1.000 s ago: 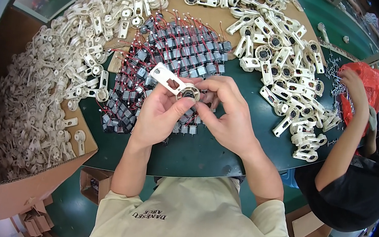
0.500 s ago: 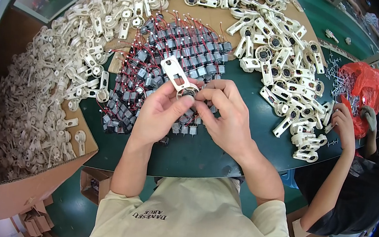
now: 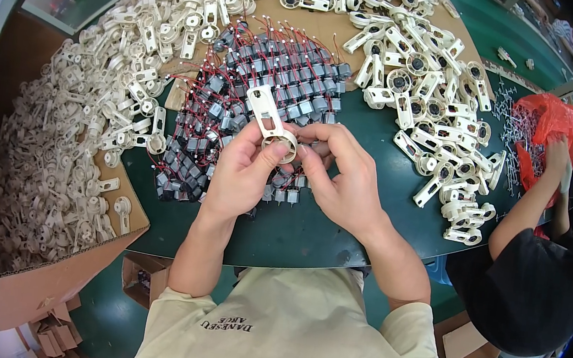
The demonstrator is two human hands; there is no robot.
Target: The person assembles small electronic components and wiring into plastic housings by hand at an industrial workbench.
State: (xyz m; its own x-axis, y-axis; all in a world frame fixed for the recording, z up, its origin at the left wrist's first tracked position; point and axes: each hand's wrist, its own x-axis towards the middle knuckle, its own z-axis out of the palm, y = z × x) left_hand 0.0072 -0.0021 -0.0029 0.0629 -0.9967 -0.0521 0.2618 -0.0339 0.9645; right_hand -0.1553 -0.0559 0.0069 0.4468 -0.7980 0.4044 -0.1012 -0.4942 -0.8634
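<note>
A white plastic housing [image 3: 264, 107] with a long slotted arm and a round ring end is held up over the middle of the table. My left hand [image 3: 243, 172] grips its ring end, thumb across the front, with the slotted arm pointing away from me. At the ring's right side my right hand [image 3: 337, 174] is closed, thumb and bent fingers pinching at the rim; whether a small part is also between them is hidden. Beneath and beyond both hands lies a heap of small grey motors [image 3: 246, 67] with red wires.
A cardboard box [image 3: 44, 285] full of white housings stands at the left. More housings with dark round centres [image 3: 422, 120] spread over the table's right side. Farther right, a co-worker's hand [image 3: 557, 158] is at a red plastic bag [image 3: 552, 115] beside small metal parts [image 3: 509, 113].
The housing has turned slightly in my hands, and its ring opening shows lighter, with less dark inside. My right fingers have shifted at the rim. The co-worker's hand has moved to the red bag.
</note>
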